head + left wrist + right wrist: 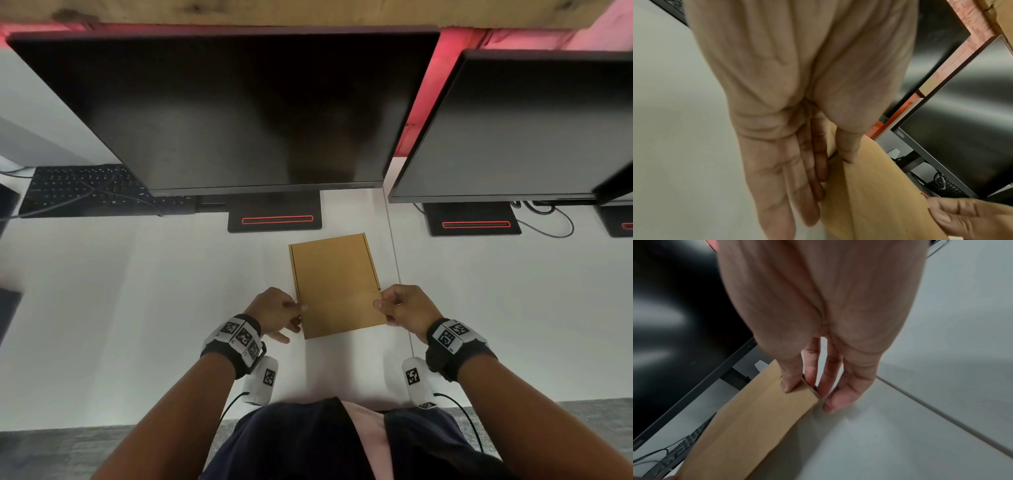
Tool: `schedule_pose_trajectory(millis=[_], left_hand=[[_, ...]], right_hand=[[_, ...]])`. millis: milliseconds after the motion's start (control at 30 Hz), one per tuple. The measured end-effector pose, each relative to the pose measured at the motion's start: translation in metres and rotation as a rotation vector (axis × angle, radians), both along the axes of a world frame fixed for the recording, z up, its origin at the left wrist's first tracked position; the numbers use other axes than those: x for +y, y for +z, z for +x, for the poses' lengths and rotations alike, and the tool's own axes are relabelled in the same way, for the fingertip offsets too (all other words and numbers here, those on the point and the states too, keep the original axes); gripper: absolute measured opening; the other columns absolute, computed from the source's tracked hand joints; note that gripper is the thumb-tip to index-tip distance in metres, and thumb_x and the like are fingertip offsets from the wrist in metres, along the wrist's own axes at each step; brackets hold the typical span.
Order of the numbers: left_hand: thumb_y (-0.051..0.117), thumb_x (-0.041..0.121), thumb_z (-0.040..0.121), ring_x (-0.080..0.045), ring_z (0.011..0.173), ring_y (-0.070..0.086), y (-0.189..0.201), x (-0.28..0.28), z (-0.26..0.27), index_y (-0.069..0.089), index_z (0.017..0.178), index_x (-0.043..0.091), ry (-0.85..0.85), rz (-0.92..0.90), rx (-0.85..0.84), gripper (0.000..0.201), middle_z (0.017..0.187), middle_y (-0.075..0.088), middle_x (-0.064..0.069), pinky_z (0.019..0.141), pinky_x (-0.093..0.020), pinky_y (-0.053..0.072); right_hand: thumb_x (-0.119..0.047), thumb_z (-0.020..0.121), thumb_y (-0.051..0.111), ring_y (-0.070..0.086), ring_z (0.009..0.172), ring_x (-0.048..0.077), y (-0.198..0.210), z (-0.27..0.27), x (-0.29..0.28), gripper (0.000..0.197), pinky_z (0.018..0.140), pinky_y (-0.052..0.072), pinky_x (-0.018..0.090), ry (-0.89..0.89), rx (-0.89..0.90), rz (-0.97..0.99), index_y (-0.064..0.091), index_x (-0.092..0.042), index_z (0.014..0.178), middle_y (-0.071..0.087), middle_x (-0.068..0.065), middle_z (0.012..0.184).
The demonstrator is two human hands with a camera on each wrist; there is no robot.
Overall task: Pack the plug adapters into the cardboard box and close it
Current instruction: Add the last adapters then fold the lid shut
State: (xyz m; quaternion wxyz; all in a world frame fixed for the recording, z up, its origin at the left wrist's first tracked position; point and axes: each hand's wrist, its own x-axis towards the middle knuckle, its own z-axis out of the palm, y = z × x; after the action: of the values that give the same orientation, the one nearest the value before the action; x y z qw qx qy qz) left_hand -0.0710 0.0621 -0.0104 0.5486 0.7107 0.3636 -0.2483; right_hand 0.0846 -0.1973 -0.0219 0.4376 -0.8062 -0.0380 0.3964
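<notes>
A flat brown cardboard box [335,284] lies closed on the white desk [137,308], just in front of me. My left hand [297,317] holds its near left edge, thumb on the lid [869,194] and fingers [813,170] down the side wall. At the near right edge my right hand [383,307] pinches the box [756,418], its thumb [789,382] pressing on top and the other fingers [830,382] against the side. The right hand's fingertips [962,216] also show in the left wrist view. No plug adapters are visible.
Two dark monitors [239,113] [513,126] overhang the back of the desk, and one stand base [274,212] sits just beyond the box. A black keyboard [85,190] with cables lies at the back left. A desk seam [397,267] runs past the box's right side.
</notes>
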Motion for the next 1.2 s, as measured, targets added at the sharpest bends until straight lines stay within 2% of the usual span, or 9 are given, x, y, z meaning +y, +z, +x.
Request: schedule_pose_trajectory(millis=[200,333,467,600,700,900,1067,1133,1200], left_hand=[[0.072,0.031,0.098,-0.024,0.103,0.075,-0.002,-0.002,0.003,0.067,0.096,0.007,0.071,0.004,-0.018,0.025,0.109,0.075,-0.012,0.068,-0.045,0.069],[0.076,0.026,0.095,-0.03,0.105,0.074,-0.005,-0.004,0.003,0.063,0.107,0.007,0.171,-0.091,0.006,0.026,0.112,0.074,-0.018,0.075,-0.054,0.068],[0.074,0.02,0.098,-0.035,0.103,0.077,-0.007,-0.004,0.006,0.058,0.105,0.005,0.179,-0.14,0.006,0.023,0.117,0.072,-0.022,0.085,-0.053,0.067],[0.067,0.01,0.102,-0.042,0.109,0.074,-0.01,-0.007,0.011,0.047,0.105,0.012,0.223,-0.235,-0.011,0.021,0.129,0.067,-0.025,0.097,-0.053,0.062],[0.064,0.005,0.102,-0.039,0.101,0.073,-0.011,-0.008,0.012,0.041,0.105,0.016,0.249,-0.276,-0.04,0.025,0.129,0.066,-0.026,0.101,-0.056,0.059],[0.064,0.008,0.102,-0.036,0.101,0.071,-0.006,-0.002,0.022,0.04,0.1,0.022,0.225,-0.187,-0.058,0.028,0.126,0.066,-0.028,0.102,-0.057,0.058],[0.068,0.015,0.099,-0.04,0.107,0.073,0.0,0.006,0.029,0.045,0.11,0.016,0.159,-0.089,-0.016,0.026,0.119,0.07,-0.026,0.1,-0.053,0.061],[0.07,0.02,0.099,-0.037,0.103,0.075,0.002,0.009,0.032,0.045,0.114,0.018,0.085,0.002,-0.005,0.029,0.11,0.074,-0.02,0.095,-0.051,0.063],[0.07,0.022,0.099,-0.028,0.09,0.073,0.005,0.012,0.037,0.043,0.133,0.021,-0.023,0.14,-0.023,0.044,0.108,0.076,-0.016,0.084,-0.043,0.06]], right_hand=[[-0.009,0.086,0.076,0.054,0.059,0.021,0.002,0.003,0.004,0.014,0.069,0.055,0.037,-0.057,0.078,0.023,0.064,-0.003,0.088,0.057,0.008,0.071],[-0.012,0.086,0.076,0.054,0.058,0.019,-0.002,0.005,0.002,0.014,0.069,0.054,0.033,-0.078,0.101,0.018,0.064,-0.005,0.089,0.057,0.006,0.071],[-0.014,0.086,0.076,0.056,0.065,0.02,-0.005,0.007,0.002,0.014,0.069,0.053,0.032,-0.071,0.091,0.019,0.065,-0.005,0.09,0.058,0.007,0.075],[-0.016,0.086,0.077,0.061,0.077,0.022,-0.007,0.01,0.001,0.016,0.069,0.055,0.03,-0.057,0.065,0.004,0.067,-0.005,0.091,0.062,0.012,0.085],[-0.017,0.085,0.078,0.061,0.077,0.022,-0.006,0.013,0.002,0.015,0.068,0.053,0.028,-0.066,0.07,0.007,0.066,-0.009,0.088,0.064,0.012,0.086],[-0.016,0.085,0.077,0.069,0.089,0.029,-0.005,0.016,0.01,0.018,0.074,0.059,0.034,-0.055,0.041,0.011,0.065,-0.004,0.094,0.07,0.021,0.103],[-0.017,0.083,0.078,0.07,0.089,0.038,-0.005,0.017,0.014,0.017,0.085,0.059,0.051,-0.024,-0.029,-0.001,0.065,-0.008,0.088,0.074,0.011,0.092],[-0.02,0.081,0.08,0.07,0.087,0.028,-0.006,0.019,0.016,0.018,0.08,0.059,0.04,0.035,-0.129,-0.067,0.064,-0.014,0.087,0.073,0.004,0.09],[-0.022,0.079,0.081,0.068,0.09,0.023,-0.007,0.02,0.019,0.031,0.076,0.056,0.03,0.071,-0.289,-0.135,0.061,-0.021,0.102,0.069,0.003,0.102]])
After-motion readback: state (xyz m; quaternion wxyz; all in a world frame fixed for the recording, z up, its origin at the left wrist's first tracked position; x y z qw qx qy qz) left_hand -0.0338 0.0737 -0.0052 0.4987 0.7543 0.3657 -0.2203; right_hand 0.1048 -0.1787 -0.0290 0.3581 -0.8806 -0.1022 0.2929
